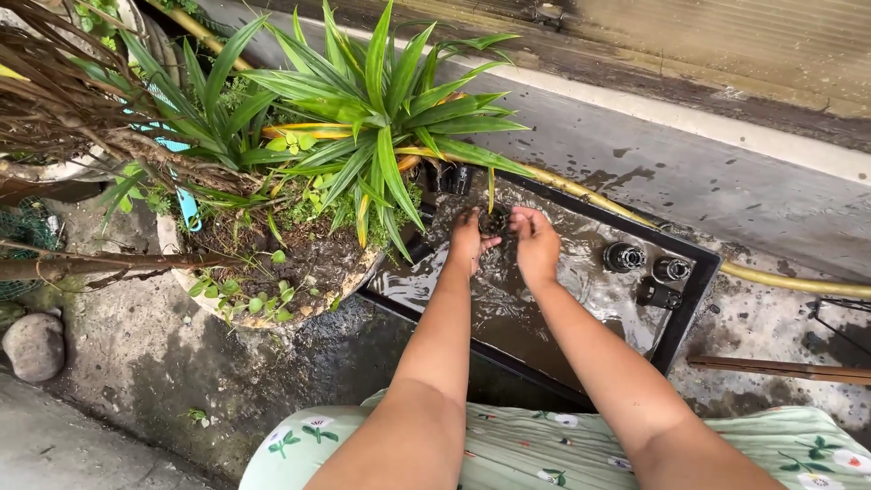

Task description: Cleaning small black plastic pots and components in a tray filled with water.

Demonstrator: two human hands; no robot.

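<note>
- Tray point(699, 272): I read the black rim as smooth moulded plastic, semi-gloss where wet.
- Muddy water point(508, 299): brown, opaque, with a glossy reflective surface.
- Small black pots point(649, 263): ribbed plastic, wet sheen.
- Clump point(494, 220) between my left hand point(465, 243) and right hand point(535, 245): dark, matt, crumbly, soil-like; I cannot tell finer detail.
- Hose point(789, 281): yellow, smooth, rubbery or plastic.
- Ground point(145, 363): rough concrete, damp and dark in patches.
- Planter point(263, 319): pale, chipped, rough rim; soil matt and coarse.
- Leaves point(381, 109): smooth, slightly waxy.
- Stone point(34, 347): grey, matt, rounded.
- Garment point(526, 449): soft matt green cloth, floral print.
</note>
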